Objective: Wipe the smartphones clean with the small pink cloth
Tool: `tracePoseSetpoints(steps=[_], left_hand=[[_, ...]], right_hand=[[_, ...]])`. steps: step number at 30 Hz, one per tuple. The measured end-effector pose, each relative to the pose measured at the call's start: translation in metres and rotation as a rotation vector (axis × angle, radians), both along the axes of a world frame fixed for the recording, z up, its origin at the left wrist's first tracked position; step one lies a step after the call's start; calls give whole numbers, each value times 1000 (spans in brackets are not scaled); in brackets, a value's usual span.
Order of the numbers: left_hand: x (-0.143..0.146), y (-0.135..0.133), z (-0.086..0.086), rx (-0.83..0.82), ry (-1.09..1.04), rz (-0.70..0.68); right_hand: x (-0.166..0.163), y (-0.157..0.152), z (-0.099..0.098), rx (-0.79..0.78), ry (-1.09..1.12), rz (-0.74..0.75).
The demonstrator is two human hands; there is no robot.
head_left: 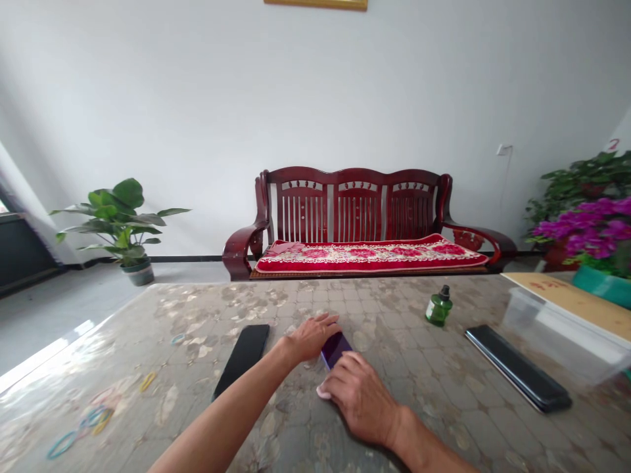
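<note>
A flat purple phone (336, 349) lies on the patterned table cover between my two hands. My left hand (313, 335) grips its far left end, fingers laid over the edge. Curled over the near end is my right hand (359, 394), with a small white wad (323, 392), like cloth or tissue, showing under its fingers. Part of the phone is hidden by both hands. To the left of my left forearm rests a black phone-like slab (245, 355), partly covered by that arm.
Right of my hands stand a green bottle (438, 307), a long black case (517, 368) and a clear plastic box (557, 335) under a tan board. Several coloured bands (93, 420) lie at the left. Beyond the table (384, 302) is a wooden bench (357, 203).
</note>
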State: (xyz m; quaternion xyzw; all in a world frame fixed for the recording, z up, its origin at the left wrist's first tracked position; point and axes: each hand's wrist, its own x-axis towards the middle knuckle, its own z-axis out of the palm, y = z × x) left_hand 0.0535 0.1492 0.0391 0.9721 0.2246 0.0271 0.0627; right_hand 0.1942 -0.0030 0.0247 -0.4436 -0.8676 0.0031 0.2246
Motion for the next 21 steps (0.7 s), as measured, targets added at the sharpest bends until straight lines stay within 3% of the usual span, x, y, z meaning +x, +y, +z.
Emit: tracePoseSetpoints(steps=[5,12,16,21], left_hand=[[-17,-3,5,-12,18,95],[-41,-26,-1,-53,-28,242],[-39,-39,-4,-117,-75,388],[-32,-48,-5,-133,-97,511]], right_hand=[[15,3,2,4,-28,-57],[29,14,-3,17,30,-260],[41,25,-6,85,152,-399],[57,29,-8,96,26,-511]])
